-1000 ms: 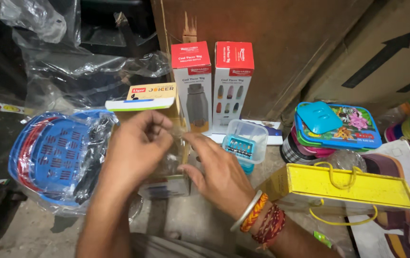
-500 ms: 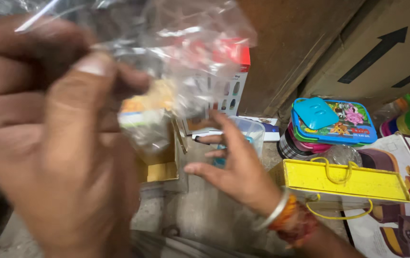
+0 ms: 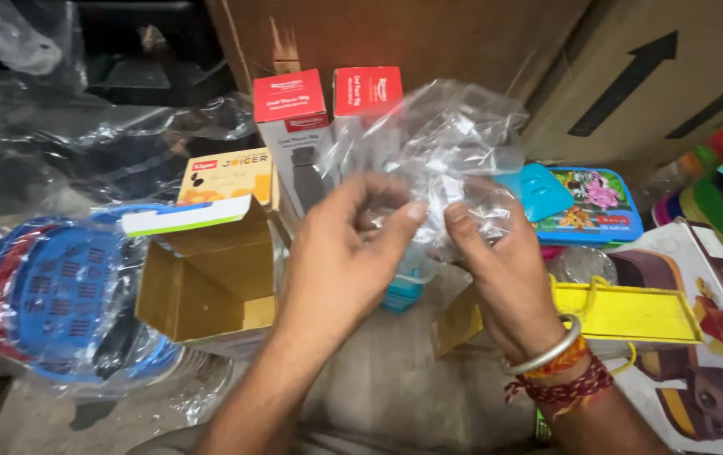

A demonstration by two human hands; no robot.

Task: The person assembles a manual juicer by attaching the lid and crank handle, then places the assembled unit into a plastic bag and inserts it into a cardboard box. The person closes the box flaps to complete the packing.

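Both hands held a crumpled clear bag point(image 3: 445, 147) up near the middle of the view. The left hand point(image 3: 340, 253) pinched its lower edge, fingers point(image 3: 403, 221) clenched on the plastic; the right hand point(image 3: 496, 270) gripped it from the 3 o'clock side, thumb pressed into the film. What lay inside the bag could not be made out. At 9 o'clock from the left hand sat an open carton point(image 3: 210, 278), flap point(image 3: 184, 217) raised, with stacked blue baskets point(image 3: 50, 303) further at 9. Two red-topped boxes point(image 3: 328, 109) stood at 12 o'clock behind the bag. A yellow tray point(image 3: 631, 312) lay at 3 o'clock by the right wrist, a colourful lunchbox point(image 3: 589, 202) at 2.
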